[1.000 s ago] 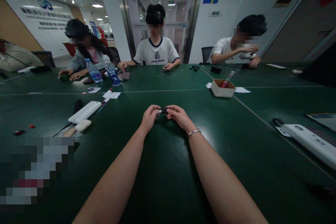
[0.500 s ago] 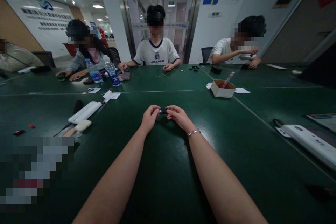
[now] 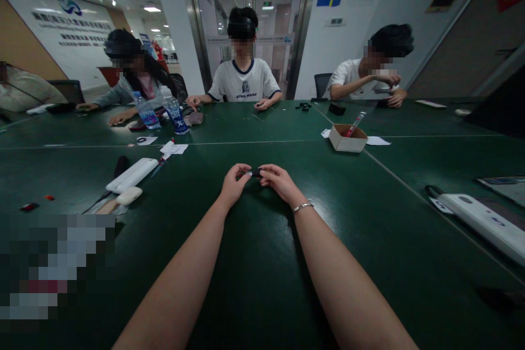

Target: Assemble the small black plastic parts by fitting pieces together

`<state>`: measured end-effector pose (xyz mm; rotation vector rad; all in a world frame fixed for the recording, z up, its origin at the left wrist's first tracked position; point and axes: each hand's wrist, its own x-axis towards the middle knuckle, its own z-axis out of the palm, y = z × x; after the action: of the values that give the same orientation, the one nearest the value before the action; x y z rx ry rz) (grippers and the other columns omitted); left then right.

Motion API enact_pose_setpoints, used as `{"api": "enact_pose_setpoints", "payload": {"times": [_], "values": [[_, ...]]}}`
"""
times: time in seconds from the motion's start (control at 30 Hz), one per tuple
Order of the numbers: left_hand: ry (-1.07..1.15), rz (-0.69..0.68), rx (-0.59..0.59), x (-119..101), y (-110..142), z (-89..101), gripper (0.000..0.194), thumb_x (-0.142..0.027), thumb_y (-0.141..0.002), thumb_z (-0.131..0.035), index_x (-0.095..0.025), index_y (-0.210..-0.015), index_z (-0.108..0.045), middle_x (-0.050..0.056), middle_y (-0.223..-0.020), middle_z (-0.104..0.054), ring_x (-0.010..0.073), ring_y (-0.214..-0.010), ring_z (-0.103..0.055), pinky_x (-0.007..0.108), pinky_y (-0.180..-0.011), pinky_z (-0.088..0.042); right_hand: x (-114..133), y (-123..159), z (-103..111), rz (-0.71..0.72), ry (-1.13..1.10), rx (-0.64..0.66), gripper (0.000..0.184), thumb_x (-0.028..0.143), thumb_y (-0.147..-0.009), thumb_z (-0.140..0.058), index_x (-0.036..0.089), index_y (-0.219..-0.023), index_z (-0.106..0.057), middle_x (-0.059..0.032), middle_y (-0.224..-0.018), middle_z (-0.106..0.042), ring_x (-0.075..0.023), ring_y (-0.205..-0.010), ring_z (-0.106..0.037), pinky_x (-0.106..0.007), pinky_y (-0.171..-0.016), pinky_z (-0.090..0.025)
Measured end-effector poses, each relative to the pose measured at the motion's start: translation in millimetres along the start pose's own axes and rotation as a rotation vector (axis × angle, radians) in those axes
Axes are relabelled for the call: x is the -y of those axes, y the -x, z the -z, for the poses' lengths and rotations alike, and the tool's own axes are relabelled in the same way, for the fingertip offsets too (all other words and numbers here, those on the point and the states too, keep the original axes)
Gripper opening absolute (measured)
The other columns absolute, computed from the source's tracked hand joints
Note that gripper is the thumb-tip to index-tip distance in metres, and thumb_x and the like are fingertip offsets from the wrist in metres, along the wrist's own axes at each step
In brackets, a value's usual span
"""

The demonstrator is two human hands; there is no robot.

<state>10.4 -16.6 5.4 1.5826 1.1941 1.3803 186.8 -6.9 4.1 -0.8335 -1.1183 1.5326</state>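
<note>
A small black stick with a silver metal end, which looks like a USB flash drive, is held between my two hands just above the green table. My left hand pinches the silver end between thumb and fingertips. On the black end, the thumb and fingers of my right hand are closed. Fingertips cover both ends, so its full shape is hidden.
Left of my arms lie a white power strip and a rounded white object. A small open box stands ahead right. Another white power strip lies right. Two bottles stand ahead left. Several people sit opposite.
My left thumb has shifted slightly toward the right, covering more of the silver end. Across the table, the person at the left has moved a hand leftward.
</note>
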Motion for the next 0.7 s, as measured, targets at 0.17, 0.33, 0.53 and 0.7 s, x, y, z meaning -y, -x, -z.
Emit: {"api": "enact_pose_setpoints", "payload": {"times": [0.17,0.33,0.53,0.7], "values": [[0.083,0.067,0.072,-0.5,-0.2,-0.2,0.020,-0.034,-0.086,-0.053,-0.018,-0.094,-0.063,-0.001,-0.068,-0.057,0.0127,-0.062,-0.054,0.025,-0.059,-0.042,0.4,-0.1,-0.3,-0.005,0.007,0.007,0.036,0.031,-0.062,-0.086,0.017,-0.092,-0.070,-0.0011,-0.076,-0.069,-0.0085,-0.061,-0.062,-0.020,-0.059,-0.052],[0.129,0.075,0.093,-4.5,0.5,0.2,0.017,-0.028,-0.082,-0.056,-0.019,-0.095,-0.063,-0.002,-0.070,-0.058,0.0113,-0.060,-0.052,0.024,-0.058,-0.042,1.7,1.0,-0.7,-0.007,0.014,0.019,0.037,0.032,-0.061,-0.087,0.018,-0.091,-0.070,0.0001,-0.077,-0.068,-0.0082,-0.061,-0.061,-0.020,-0.059,-0.052],[0.089,0.084,0.125,-4.1,1.6,0.8,0.025,-0.036,-0.089,-0.046,-0.019,-0.093,-0.064,-0.002,-0.061,-0.054,0.0124,-0.056,-0.050,0.025,-0.056,-0.040,3.2,2.3,-0.3,0.005,0.035,0.046,0.035,0.031,-0.064,-0.086,0.019,-0.093,-0.070,-0.0003,-0.078,-0.067,-0.0091,-0.064,-0.062,-0.021,-0.059,-0.052],[0.059,0.082,0.110,-3.9,2.1,1.3,0.021,-0.032,-0.086,-0.049,-0.020,-0.094,-0.064,-0.001,-0.071,-0.058,0.0129,-0.062,-0.053,0.025,-0.060,-0.042,3.4,2.3,-0.6,0.002,0.037,0.033,0.037,0.032,-0.062,-0.086,0.019,-0.092,-0.071,-0.0003,-0.078,-0.068,-0.0095,-0.062,-0.061,-0.021,-0.058,-0.052]]}}
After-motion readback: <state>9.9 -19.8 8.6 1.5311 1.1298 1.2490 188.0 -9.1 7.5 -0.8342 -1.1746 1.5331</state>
